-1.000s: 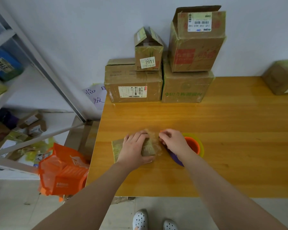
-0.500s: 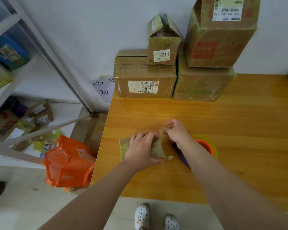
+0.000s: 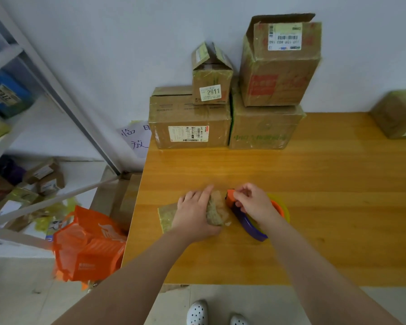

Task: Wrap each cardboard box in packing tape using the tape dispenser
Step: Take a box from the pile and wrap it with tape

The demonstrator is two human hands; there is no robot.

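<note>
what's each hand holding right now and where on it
Left hand grips the small flat brown cardboard box across its middle. Right hand holds the orange-and-purple plastic tape dispenser by its orange front end, beside the box.

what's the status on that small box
Left hand holds small box down on table. Right hand grips tape dispenser at its end. Nothing in the way.

Lighting: soft, even, moderately bright, with no hard shadows for you to read.
Glare: a pale sheen on the tabletop (image 3: pixel 256 165) and dull glints on the taped stacked boxes (image 3: pixel 265 127).
Distortion: wide-angle stretch bends and slants the shelf frame (image 3: pixel 56 90) at your left.
Focus: slightly soft overall, and the orange bag (image 3: pixel 89 249) is smeared.
</note>
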